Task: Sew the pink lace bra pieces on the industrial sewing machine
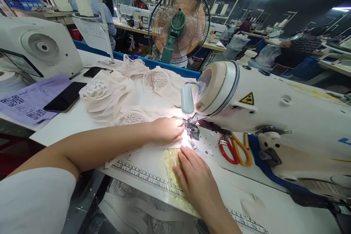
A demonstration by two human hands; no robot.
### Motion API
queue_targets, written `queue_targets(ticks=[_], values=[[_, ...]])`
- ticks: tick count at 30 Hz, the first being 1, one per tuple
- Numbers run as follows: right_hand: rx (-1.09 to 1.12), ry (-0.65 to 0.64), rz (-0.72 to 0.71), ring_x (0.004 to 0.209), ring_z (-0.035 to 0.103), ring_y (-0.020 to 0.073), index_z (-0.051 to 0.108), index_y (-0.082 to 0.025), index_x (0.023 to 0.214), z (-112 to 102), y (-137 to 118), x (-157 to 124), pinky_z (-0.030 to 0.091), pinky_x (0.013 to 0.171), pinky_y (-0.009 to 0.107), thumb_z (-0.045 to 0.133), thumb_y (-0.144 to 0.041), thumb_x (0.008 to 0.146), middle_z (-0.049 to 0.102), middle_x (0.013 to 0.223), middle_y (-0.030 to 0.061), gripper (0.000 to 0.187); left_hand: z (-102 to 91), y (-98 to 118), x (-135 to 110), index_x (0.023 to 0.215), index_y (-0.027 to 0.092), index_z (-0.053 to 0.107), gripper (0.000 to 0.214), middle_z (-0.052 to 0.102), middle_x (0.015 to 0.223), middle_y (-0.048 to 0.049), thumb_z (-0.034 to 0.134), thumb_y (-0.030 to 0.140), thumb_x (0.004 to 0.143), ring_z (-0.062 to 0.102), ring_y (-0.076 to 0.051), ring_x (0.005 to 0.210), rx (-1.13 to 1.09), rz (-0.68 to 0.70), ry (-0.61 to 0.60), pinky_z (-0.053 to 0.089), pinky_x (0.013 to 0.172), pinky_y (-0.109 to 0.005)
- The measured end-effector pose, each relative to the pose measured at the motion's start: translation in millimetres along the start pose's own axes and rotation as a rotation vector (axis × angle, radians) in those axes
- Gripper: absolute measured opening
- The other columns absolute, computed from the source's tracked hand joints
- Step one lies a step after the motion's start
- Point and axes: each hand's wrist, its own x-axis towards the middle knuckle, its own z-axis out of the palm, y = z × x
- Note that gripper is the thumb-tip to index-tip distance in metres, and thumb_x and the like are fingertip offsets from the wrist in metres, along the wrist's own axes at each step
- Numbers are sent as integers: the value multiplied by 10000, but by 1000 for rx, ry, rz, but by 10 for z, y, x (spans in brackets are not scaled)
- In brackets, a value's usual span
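My left hand (168, 130) is beside the needle area of a white sewing machine (274, 106), its fingers curled and pressed together on cream fabric under the bright lamp. Glare hides the exact grip. Below it, my right hand (197, 175) lies with fingers stretched out, fingertips at the fabric's near edge. Under and beside those fingers is a strip of crinkled yellow clear film (171, 164), across the ruler marks (142, 173) on the table. Cream lace bra pieces (106, 95) are heaped to the left of and behind the needle. The presser foot (189, 124) is partly visible.
Red-handled and orange-handled scissors (236, 150) lie right of the needle. A black phone (65, 97) rests on a purple sheet (33, 98) at left. A fan (178, 25) stands behind the table. More cream fabric (142, 208) hangs below the front edge. Other people sit farther back.
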Motion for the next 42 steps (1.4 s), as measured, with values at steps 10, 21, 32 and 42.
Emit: queue_targets(ticks=[10, 21, 32, 42], values=[[10, 8, 9, 1092, 539, 262, 551, -124, 1084, -20, -17, -2, 494, 880, 431, 411, -304, 903, 609, 1118, 148, 292, 1, -28, -81, 893, 132, 577, 222, 594, 966, -98, 462, 322, 890, 529, -215, 899, -77, 77, 25, 426, 736, -326], [7, 35, -2, 1107, 538, 276, 524, -128, 1112, -10, -3, 0, 458, 929, 485, 443, -323, 892, 595, 1157, 162, 305, -3, -41, -40, 925, 140, 576, 256, 596, 977, -90, 485, 376, 886, 537, -205, 879, -95, 53, 34, 407, 679, -310], [23, 24, 10, 1066, 552, 270, 529, -129, 1085, -31, 8, 9, 467, 899, 463, 434, -323, 899, 601, 1134, 162, 285, 42, -76, -38, 941, 161, 613, 304, 586, 1034, -97, 480, 428, 881, 532, -218, 903, -85, 84, 62, 409, 696, -330], [-55, -3, 1, 1133, 516, 284, 548, -61, 1125, -6, 11, -24, 432, 923, 434, 351, -413, 932, 579, 1213, 179, 447, 62, 133, -32, 897, 136, 615, 235, 609, 943, -102, 479, 328, 879, 539, -229, 922, -113, -41, 125, 428, 770, -343]])
